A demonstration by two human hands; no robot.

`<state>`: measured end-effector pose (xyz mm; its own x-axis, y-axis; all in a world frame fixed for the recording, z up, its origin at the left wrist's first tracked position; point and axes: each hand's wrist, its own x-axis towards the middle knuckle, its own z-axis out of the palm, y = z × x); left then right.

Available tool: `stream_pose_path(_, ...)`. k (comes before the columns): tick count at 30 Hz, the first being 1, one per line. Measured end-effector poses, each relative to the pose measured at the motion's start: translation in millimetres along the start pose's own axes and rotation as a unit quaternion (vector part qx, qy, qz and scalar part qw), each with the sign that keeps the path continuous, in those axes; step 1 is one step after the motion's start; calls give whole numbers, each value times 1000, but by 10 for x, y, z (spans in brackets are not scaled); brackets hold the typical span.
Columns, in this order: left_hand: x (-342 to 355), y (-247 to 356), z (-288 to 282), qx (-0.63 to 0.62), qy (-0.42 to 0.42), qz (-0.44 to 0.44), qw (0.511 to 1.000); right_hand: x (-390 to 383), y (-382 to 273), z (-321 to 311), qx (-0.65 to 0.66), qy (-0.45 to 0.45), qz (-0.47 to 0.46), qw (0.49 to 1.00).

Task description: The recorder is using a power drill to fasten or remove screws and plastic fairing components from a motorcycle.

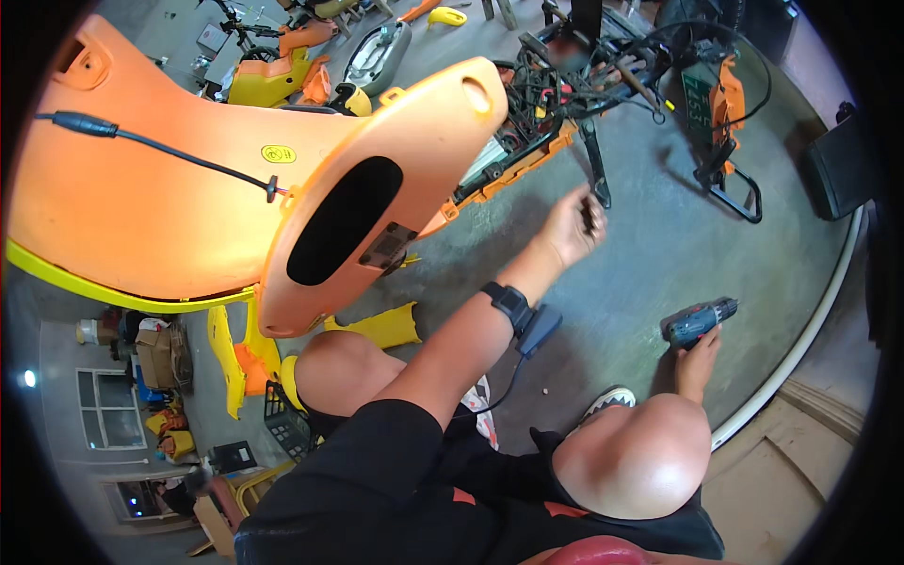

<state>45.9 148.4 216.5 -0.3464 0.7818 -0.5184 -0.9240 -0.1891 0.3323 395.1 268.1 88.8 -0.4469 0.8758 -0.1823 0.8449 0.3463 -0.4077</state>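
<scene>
My left hand (574, 228) is raised beside the lower end of a black frame strut (596, 174), its fingers curled around something small and dark that I cannot make out. Down at the right, my right hand (697, 363) grips a cordless drill (697, 322) held close to the floor, its chuck pointing right. A large orange plastic body shell (160, 207) with a black pad and a hanging black cable fills the upper left. Behind it is a vehicle's bare frame (556, 85) with wiring and orange trim.
A detached orange part with a black bracket (728, 94) stands at right, near a black box (838, 165) and a pale pipe (800, 353). Yellow panels (377, 325) lie beside my left knee. Cartons (155, 353), other vehicle parts (273, 75) and another person (174, 494) appear farther off.
</scene>
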Motion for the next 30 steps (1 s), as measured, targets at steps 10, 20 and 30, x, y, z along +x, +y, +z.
stream_pose_path(10,-21,495,-758,34,171,116,978,-41,-157,-127,-2,23,-23,999)
stream_pose_path(20,55,589,-658,50,57,138,987,-66,-87,-68,-13,55,-28,998)
stream_pose_path(30,326,683,-565,24,202,215,955,-82,-283,-157,-35,40,-20,998)
